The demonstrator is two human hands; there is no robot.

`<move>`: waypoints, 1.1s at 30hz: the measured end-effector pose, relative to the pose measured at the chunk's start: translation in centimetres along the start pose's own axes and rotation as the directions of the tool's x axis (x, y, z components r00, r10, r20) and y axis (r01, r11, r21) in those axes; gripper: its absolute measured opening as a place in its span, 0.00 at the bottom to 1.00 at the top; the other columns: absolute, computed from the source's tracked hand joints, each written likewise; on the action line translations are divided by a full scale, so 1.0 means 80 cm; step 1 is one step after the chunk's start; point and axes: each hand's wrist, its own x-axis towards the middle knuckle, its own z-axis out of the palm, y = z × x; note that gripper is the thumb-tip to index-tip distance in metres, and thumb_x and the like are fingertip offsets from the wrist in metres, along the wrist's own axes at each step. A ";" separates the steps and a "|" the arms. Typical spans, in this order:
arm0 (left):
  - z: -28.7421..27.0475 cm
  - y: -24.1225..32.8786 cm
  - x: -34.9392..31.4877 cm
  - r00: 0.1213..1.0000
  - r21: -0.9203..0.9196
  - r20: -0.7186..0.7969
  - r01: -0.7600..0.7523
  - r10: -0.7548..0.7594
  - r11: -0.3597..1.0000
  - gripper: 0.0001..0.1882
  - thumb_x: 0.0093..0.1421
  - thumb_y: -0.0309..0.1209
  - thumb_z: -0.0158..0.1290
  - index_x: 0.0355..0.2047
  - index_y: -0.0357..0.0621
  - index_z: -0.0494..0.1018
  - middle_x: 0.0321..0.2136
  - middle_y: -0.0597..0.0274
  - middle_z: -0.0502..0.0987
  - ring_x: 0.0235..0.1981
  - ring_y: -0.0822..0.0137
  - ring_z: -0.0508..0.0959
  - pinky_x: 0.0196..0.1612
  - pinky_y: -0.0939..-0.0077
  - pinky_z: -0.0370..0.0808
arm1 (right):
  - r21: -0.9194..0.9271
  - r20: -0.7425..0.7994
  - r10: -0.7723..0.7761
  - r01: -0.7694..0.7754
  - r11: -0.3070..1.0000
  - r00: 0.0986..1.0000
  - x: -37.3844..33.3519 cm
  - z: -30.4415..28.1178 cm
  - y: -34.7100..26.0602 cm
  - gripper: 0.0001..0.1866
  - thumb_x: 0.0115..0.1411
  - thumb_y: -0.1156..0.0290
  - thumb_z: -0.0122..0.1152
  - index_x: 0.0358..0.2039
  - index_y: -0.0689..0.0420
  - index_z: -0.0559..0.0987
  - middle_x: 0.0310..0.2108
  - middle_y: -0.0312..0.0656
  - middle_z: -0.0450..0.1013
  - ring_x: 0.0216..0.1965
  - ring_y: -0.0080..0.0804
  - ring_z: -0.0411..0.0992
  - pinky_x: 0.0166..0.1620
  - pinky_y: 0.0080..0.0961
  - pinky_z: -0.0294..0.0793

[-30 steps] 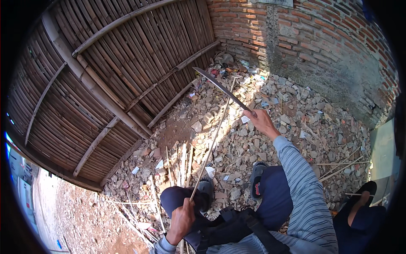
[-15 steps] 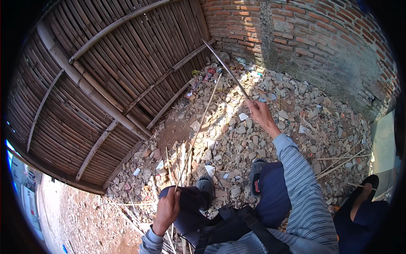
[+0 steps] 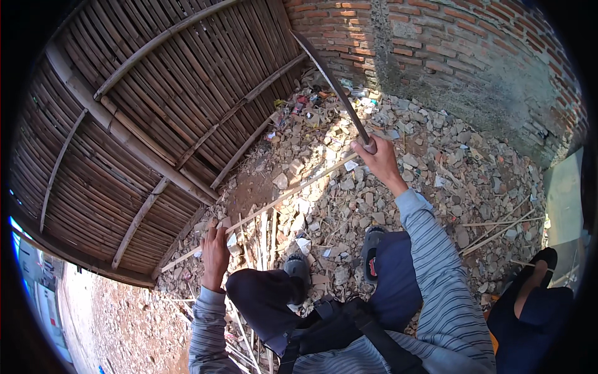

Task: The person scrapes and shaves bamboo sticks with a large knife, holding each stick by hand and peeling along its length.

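My right hand (image 3: 383, 163) is closed around the handle of a machete (image 3: 336, 87). Its long dark blade points up and to the left, toward the corner of the walls. A thin pale bamboo strip (image 3: 286, 195) slants across in front of me, from low on the left up to my right hand. Its upper end meets the thumb side of that hand; whether the thumb pinches it cannot be seen. Around the strip's lower part my left hand (image 3: 215, 254) is closed, fingers upward, above my left knee.
Rubble and scraps of litter (image 3: 430, 162) cover the ground. A bamboo slat wall (image 3: 156, 93) rises on the left, a brick wall (image 3: 436, 43) at the back. More bamboo strips (image 3: 265, 240) lie by my left shoe (image 3: 298, 268). Another person's leg (image 3: 529, 296) shows at the right.
The bamboo strip has swung from steep to a low slant, its upper end now at my right hand. My left hand has moved left and upward. The machete has turned, showing more blade.
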 end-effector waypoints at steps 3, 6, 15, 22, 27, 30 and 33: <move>0.010 0.024 0.013 0.995 0.046 -0.053 -0.087 0.089 0.995 0.15 0.67 0.25 0.53 0.54 0.45 0.74 0.39 0.54 0.76 0.47 0.52 0.77 0.55 0.56 0.66 | 0.011 0.068 -0.011 0.010 1.000 0.998 -0.005 0.005 0.001 0.25 0.63 0.50 0.72 0.23 0.58 0.75 0.16 0.29 0.59 0.20 0.23 0.58 0.26 0.32 0.58; 0.001 0.047 0.032 0.991 0.047 -0.029 -0.126 0.128 0.991 0.13 0.64 0.23 0.53 0.49 0.42 0.73 0.40 0.54 0.77 0.48 0.55 0.77 0.57 0.57 0.66 | 0.042 0.212 -0.015 0.006 0.999 0.977 -0.007 0.015 0.008 0.24 0.62 0.50 0.73 0.25 0.58 0.77 0.16 0.28 0.59 0.20 0.23 0.60 0.27 0.32 0.59; -0.048 0.098 0.085 0.958 -0.098 -0.122 -0.271 0.258 0.958 0.07 0.59 0.29 0.62 0.36 0.42 0.76 0.37 0.56 0.74 0.45 0.51 0.75 0.54 0.56 0.70 | 0.338 0.756 0.075 -0.487 0.805 0.650 -0.050 0.092 0.015 0.32 0.63 0.41 0.62 0.49 0.59 0.87 0.34 0.37 0.74 0.46 0.32 0.73 0.51 0.29 0.70; -0.062 0.109 0.094 0.974 -0.314 -0.092 -0.227 0.209 0.922 0.06 0.60 0.29 0.64 0.36 0.42 0.81 0.37 0.57 0.75 0.44 0.52 0.76 0.53 0.57 0.71 | 0.273 0.859 0.033 -0.512 0.814 0.511 -0.059 0.095 -0.018 0.25 0.69 0.47 0.55 0.23 0.55 0.74 0.40 0.44 0.80 0.60 0.36 0.76 0.62 0.31 0.69; -0.057 0.105 0.099 0.974 -0.351 -0.023 -0.219 0.225 0.910 0.06 0.61 0.30 0.64 0.36 0.42 0.81 0.36 0.58 0.75 0.43 0.51 0.76 0.53 0.58 0.70 | 0.208 0.945 0.004 -0.611 0.763 0.326 -0.062 0.095 -0.004 0.23 0.69 0.53 0.53 0.24 0.57 0.77 0.35 0.41 0.80 0.39 0.28 0.77 0.48 0.30 0.75; -0.054 0.110 0.103 0.962 -0.328 -0.127 -0.270 0.241 0.905 0.07 0.61 0.29 0.63 0.38 0.42 0.80 0.37 0.56 0.74 0.44 0.50 0.75 0.52 0.57 0.70 | 0.226 0.945 -0.034 -0.573 0.788 0.326 -0.067 0.104 -0.006 0.23 0.68 0.53 0.53 0.26 0.59 0.79 0.33 0.41 0.80 0.30 0.26 0.72 0.42 0.31 0.73; -0.049 0.144 0.100 0.945 -0.330 -0.297 -0.239 0.140 0.913 0.10 0.60 0.26 0.63 0.42 0.42 0.78 0.40 0.53 0.75 0.46 0.49 0.75 0.53 0.56 0.72 | 0.207 0.912 0.037 -0.537 0.818 0.408 -0.076 0.112 -0.006 0.24 0.67 0.50 0.55 0.28 0.60 0.81 0.31 0.40 0.79 0.30 0.27 0.72 0.41 0.32 0.73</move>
